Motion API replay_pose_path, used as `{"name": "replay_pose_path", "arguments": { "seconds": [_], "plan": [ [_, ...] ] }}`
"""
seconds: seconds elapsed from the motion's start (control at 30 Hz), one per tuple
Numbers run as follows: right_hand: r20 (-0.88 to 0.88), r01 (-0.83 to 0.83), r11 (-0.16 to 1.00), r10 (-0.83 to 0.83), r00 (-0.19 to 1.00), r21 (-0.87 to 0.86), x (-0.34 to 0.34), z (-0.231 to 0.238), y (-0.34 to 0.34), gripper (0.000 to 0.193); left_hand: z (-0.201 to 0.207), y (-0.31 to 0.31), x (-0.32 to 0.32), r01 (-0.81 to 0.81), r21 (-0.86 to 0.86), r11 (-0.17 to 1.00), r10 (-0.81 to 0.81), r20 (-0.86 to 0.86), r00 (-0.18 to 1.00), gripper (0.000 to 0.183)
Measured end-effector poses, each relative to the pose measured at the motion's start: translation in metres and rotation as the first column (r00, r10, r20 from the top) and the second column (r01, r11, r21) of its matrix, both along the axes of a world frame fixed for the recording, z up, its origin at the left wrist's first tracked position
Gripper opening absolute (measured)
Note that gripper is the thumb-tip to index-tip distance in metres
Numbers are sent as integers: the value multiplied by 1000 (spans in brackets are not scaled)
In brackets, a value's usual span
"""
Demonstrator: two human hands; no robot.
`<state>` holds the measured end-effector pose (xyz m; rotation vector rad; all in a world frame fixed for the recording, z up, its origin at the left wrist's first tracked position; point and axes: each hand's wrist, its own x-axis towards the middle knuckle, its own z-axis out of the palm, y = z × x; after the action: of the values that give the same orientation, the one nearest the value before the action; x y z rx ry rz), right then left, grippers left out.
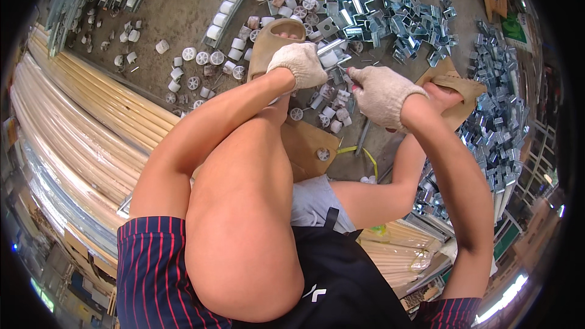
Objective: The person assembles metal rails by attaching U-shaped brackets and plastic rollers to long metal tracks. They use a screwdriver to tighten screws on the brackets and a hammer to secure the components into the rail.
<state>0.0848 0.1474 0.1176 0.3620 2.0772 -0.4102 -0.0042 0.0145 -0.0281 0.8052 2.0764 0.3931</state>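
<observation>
A metal bracket (333,45) with 1 white roller (329,59) between its sides sits above the floor, framed by the 2 feet. Its far edges face a heap of loose metal brackets (381,9) at 2 o'clock; spare rollers (336,126) lie scattered at 6 o'clock. Room is tight on both sides: a tan left sandal (262,42) stands at 9 o'clock, the raised left leg (244,207) at 7. Wider concrete floor (177,0) shows toward 10 o'clock, beyond a roller-filled channel (226,7), and wrapped tubes (91,140) edge it at 8.

The gloved left hand (297,66), at 8 o'clock, is closed around the bracket's near end. The gloved right hand (382,94), at 4 o'clock, has half-curled fingers pointing toward the bracket; I cannot tell whether they grasp anything.
</observation>
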Motion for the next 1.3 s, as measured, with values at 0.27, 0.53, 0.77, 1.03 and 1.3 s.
{"name": "replay_pose_path", "arguments": {
  "seconds": [0.27, 0.53, 0.77, 1.03, 1.3],
  "plan": [
    [219, 436, 894, -407, 887, -101, -5, 23, -14, 34, 2, -4, 1, -41, 4, 999, 41, -12, 999, 52],
    [-248, 439, 897, -435, 865, -42, 43, -38, -55, 57, -10, 3, 2, -24, -2, 1000, 23, -112, 993, 66],
    [-308, 523, 849, -520, 796, -82, 62, -57, -65, 61, 6, -3, -9, -122, -23, 992, 124, 259, 958, 78],
    [-259, 634, 752, -658, 707, -179, 61, -49, -67, 65, 2, 35, 5, -93, -177, 980, 83, -61, 995, 116],
    [-224, 741, 501, -865, 449, -448, 58, -63, -83, 67, -14, 27, 3, -206, -103, 973, 195, -106, 975, 103]
  ]
}}
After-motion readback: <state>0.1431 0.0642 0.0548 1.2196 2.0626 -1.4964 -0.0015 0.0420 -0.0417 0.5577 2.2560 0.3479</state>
